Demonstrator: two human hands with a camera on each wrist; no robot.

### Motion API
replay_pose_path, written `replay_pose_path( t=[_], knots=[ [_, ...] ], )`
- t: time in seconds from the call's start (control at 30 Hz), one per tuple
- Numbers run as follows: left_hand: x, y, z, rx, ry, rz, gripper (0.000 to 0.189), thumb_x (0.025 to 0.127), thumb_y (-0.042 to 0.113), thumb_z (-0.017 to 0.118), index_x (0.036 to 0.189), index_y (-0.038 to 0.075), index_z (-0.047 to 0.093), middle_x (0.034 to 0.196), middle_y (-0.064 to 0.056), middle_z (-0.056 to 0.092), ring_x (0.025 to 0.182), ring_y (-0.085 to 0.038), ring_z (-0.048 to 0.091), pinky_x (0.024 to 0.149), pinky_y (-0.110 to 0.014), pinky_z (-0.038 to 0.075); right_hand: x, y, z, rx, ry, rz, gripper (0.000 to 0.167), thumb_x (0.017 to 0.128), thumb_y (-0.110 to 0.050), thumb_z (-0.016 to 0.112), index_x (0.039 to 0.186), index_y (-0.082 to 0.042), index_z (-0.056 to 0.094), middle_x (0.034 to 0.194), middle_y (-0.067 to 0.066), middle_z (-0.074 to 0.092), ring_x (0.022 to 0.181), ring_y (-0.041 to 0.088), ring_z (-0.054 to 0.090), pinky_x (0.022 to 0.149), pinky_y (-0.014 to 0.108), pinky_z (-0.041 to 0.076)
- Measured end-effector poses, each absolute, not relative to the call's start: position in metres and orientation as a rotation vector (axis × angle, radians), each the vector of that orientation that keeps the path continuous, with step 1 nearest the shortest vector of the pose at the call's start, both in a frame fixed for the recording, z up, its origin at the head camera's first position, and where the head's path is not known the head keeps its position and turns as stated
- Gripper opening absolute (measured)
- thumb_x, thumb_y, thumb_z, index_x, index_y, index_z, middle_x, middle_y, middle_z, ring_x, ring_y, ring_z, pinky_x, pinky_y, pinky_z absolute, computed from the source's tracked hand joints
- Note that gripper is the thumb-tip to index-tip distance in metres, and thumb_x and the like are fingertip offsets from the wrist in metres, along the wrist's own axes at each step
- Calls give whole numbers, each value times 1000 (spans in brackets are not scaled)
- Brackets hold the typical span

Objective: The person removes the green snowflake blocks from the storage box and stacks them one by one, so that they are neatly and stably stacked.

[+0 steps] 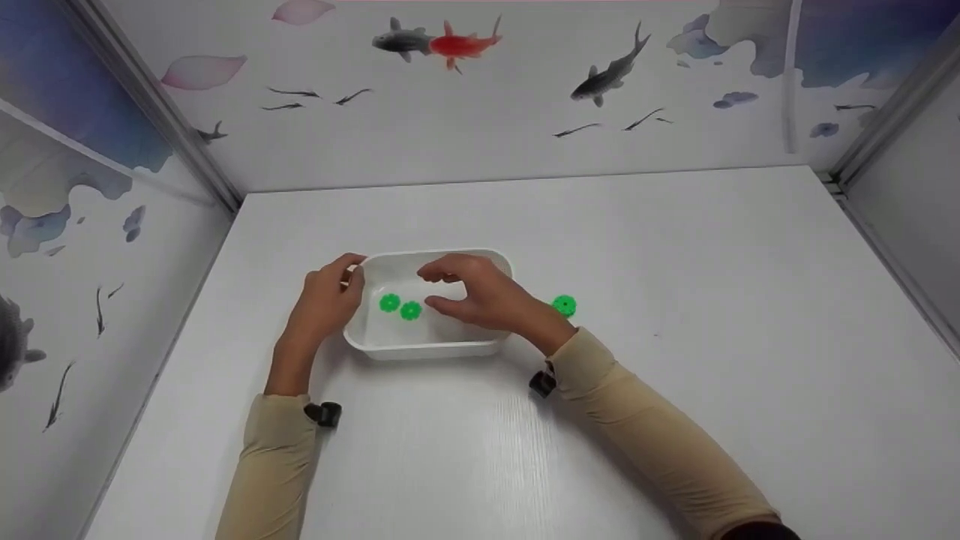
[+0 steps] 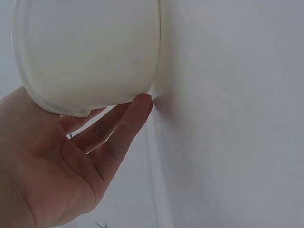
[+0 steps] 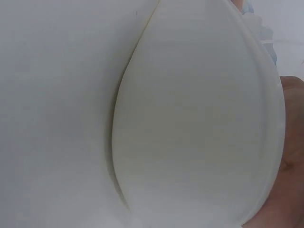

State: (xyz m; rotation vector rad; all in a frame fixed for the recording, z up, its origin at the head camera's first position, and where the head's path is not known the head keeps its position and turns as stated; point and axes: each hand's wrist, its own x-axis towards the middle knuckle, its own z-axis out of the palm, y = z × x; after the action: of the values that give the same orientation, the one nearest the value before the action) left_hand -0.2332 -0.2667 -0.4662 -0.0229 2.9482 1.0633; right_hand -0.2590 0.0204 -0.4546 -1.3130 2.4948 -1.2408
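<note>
While the left hand grips the white tub's rim, the right hand hovers inside — fingers loosely spread, empty.

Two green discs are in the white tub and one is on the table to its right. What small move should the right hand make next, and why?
Probably swing the right hand rightward and down to the green disc on the table. That hand hovers above the white tub holding nothing, two green discs already lie inside, and the left hand steadies the tub's left rim, so the lone disc looks next.
</note>
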Motion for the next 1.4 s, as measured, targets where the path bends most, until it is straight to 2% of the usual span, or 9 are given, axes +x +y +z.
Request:
replay_pose_path(
  t=[0.43,0.63,0.83,1.07,1.23,1.4],
  knots=[
    [-235,-265,-468,-45,2936,1046,41,116,31,43,151,16,60,131,-17,73,117,-33,72,101,-53,60,-264,-9,-463,-1153,2454,-1151,43,102,-16,77,141,0,68,137,18,72,125,32,71,109,44,58],
    [-235,-265,-468,-31,2961,1030,41,116,31,43,149,15,61,128,-17,75,114,-33,73,99,-53,61,-268,-13,-465,-1099,2503,-1042,43,101,-16,77,140,-2,68,137,14,73,124,27,70,109,41,57],
    [-236,-266,-466,-10,2984,1035,40,116,29,44,147,13,63,126,-18,75,111,-33,74,96,-52,61,-271,-19,-463,-1083,2502,-983,42,100,-14,76,139,0,69,134,16,74,122,28,69,109,42,56],
    [-237,-267,-466,-5,2977,1040,40,116,29,44,147,13,63,127,-17,75,111,-33,73,96,-52,61,-270,-26,-463,-1020,2518,-856,47,94,-11,78,139,0,69,131,14,73,119,25,67,110,40,54],
    [-236,-266,-465,-24,2960,1030,40,116,30,43,148,13,62,128,-17,74,112,-33,73,97,-52,61,-265,-32,-463,-985,2535,-751,53,90,-14,81,141,-1,68,130,13,67,113,23,62,107,38,55],
    [-236,-266,-465,-34,2952,1022,41,116,30,43,149,14,61,130,-18,73,113,-33,72,98,-52,60,-261,-38,-462,-971,2572,-688,47,93,-19,81,137,-3,71,126,11,66,110,22,60,103,35,55]
  ],
)
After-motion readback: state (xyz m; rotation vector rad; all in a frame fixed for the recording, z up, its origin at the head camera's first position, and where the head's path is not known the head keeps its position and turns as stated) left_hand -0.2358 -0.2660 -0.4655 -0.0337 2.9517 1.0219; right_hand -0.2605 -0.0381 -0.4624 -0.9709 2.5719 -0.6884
